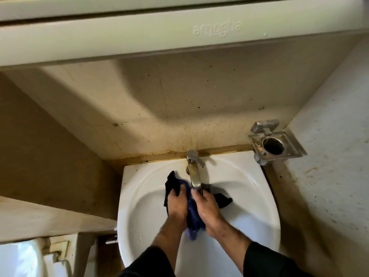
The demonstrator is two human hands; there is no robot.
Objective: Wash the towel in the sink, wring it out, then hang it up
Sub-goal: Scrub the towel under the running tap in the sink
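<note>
A wet dark blue towel (pixel 193 213) is bunched over the white sink (pixel 249 188), right under the spout of the steel tap (pixel 194 170). My left hand (pixel 176 204) grips the towel's left side, fingers curled into the cloth. My right hand (pixel 207 205) grips its right side, close against the left hand. Dark ends of the towel stick out to the left of my left hand and to the right of my right hand. A lower fold hangs between my wrists.
A metal wall holder (pixel 273 143) with a round cup ring juts out at the back right of the sink. A cabinet's underside (pixel 179 35) hangs overhead. Stained walls close in on both sides. A white fixture (pixel 24 258) sits at the lower left.
</note>
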